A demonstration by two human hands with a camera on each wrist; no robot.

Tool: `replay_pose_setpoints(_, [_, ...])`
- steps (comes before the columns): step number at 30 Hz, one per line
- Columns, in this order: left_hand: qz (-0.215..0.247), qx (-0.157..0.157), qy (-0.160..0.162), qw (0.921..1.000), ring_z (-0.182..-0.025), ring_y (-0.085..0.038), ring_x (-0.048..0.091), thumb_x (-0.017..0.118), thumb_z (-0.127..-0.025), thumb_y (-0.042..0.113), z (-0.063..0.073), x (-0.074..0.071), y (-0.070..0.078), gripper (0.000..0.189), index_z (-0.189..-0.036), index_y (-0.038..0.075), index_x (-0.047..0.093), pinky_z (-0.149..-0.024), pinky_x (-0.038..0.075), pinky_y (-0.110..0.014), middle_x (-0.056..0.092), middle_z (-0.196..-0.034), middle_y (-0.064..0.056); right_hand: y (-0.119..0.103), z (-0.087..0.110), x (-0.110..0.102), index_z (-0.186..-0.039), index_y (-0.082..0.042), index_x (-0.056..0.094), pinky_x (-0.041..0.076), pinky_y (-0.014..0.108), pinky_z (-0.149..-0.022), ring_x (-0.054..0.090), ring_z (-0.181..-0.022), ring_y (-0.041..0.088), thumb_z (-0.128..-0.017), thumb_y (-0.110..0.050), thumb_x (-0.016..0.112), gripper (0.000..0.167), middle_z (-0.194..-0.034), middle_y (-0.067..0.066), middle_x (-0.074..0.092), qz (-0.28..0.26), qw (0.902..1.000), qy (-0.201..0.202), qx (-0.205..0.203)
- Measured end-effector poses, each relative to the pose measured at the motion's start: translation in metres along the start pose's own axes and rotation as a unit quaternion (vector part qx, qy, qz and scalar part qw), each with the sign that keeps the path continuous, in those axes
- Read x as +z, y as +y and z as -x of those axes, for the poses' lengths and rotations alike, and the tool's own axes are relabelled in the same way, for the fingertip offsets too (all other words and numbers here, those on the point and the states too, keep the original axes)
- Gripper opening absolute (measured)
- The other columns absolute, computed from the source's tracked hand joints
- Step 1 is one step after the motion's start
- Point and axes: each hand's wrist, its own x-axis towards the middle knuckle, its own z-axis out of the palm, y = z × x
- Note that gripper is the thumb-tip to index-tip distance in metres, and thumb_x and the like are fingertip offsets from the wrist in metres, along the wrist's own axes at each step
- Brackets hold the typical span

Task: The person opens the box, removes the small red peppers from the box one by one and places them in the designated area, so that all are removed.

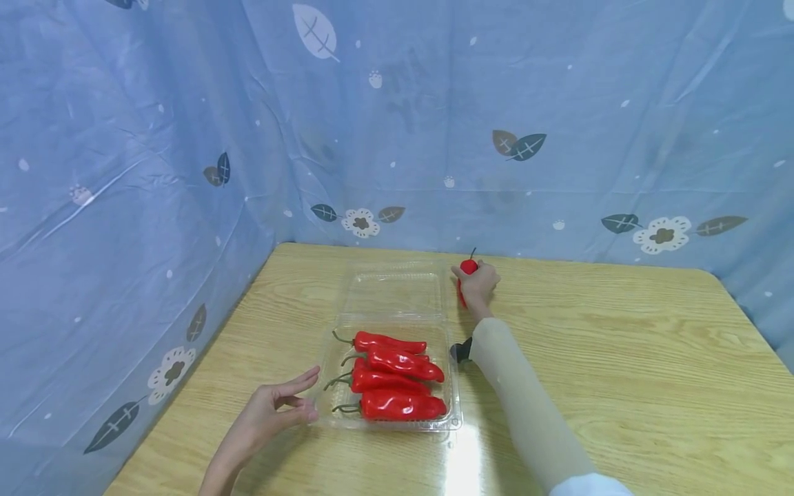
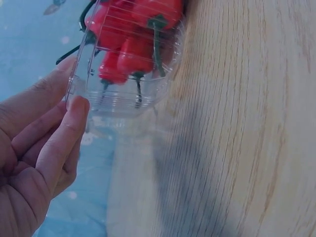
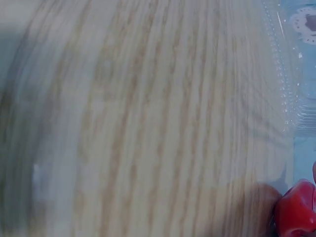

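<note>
An open clear plastic clamshell box [image 1: 384, 426] lies on the table, its lid [image 1: 397, 293] folded back. Inside are several red peppers [image 1: 403, 405] with green stems, lying crosswise and partly overlapping. My left hand [image 1: 267, 413] pinches the box's left edge; in the left wrist view, its fingers [image 2: 61, 140] meet at the plastic rim. Beyond the box to the right, my right hand [image 1: 480, 281] grips another red pepper [image 1: 468, 266], stem pointing away. Only part of that pepper [image 3: 296, 210] enters the right wrist view, at the lower right corner.
A wooden table [image 1: 620, 372] runs under everything and extends to the right. Blue patterned cloth [image 1: 434, 124] hangs behind it and along the left. A dark object [image 1: 460, 351] sits at my right wrist, beside the box.
</note>
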Motion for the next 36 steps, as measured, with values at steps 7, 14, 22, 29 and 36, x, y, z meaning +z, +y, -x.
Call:
replay_pose_setpoints(7, [0.006,-0.007,-0.003,1.0,-0.088,-0.012,0.061,0.074,-0.082,0.012,0.001,0.001,0.0,0.054,-0.13,-0.005,0.055,-0.074,0.053,-0.024,0.042,-0.143,-0.018,0.004,0.001,-0.002,-0.12,0.005,0.063,0.052,0.046,-0.082,0.052,-0.108,0.04,-0.083,-0.022,0.077,0.048,-0.109,0.025,0.061,0.019,0.9998,0.009,0.002])
replay_pose_setpoints(14, [0.008,-0.012,-0.001,0.9999,-0.088,-0.013,0.061,0.074,-0.082,0.011,0.002,0.001,-0.001,0.055,-0.131,-0.004,0.054,-0.074,0.053,-0.024,0.042,-0.144,-0.016,0.003,-0.001,-0.01,-0.129,0.009,0.054,0.047,0.045,-0.094,0.045,-0.122,0.042,-0.082,-0.024,0.077,0.062,-0.128,0.027,0.056,0.031,0.9992,0.012,-0.021])
replay_pose_setpoints(22, [0.004,-0.016,0.001,0.9999,-0.091,-0.013,0.061,0.075,-0.082,0.015,0.0,-0.001,0.001,0.057,-0.133,-0.001,0.054,-0.075,0.053,-0.024,0.041,-0.145,-0.012,0.0,-0.004,-0.036,-0.135,0.007,0.049,0.039,0.044,-0.102,0.043,-0.126,0.04,-0.083,-0.029,0.076,0.069,-0.134,0.025,0.051,0.021,0.9984,0.011,-0.051])
replay_pose_setpoints(29, [0.001,-0.012,0.003,0.9999,-0.089,-0.013,0.062,0.076,-0.08,0.015,-0.002,-0.002,0.001,0.058,-0.132,-0.002,0.054,-0.074,0.053,-0.024,0.041,-0.144,-0.013,-0.005,0.001,-0.057,-0.135,0.004,0.05,0.042,0.04,-0.101,0.048,-0.127,0.03,-0.084,-0.031,0.075,0.067,-0.136,0.018,0.052,-0.041,0.9977,-0.004,-0.054])
replay_pose_setpoints(36, [0.001,-0.017,0.005,0.9998,-0.088,-0.013,0.061,0.076,-0.08,0.013,-0.002,-0.001,0.002,0.058,-0.132,-0.002,0.055,-0.073,0.052,-0.024,0.042,-0.144,-0.013,-0.016,0.015,-0.067,-0.136,0.001,0.051,0.042,0.037,-0.102,0.048,-0.128,0.027,-0.086,-0.023,0.073,0.06,-0.137,0.017,0.052,-0.087,0.9934,-0.06,-0.045])
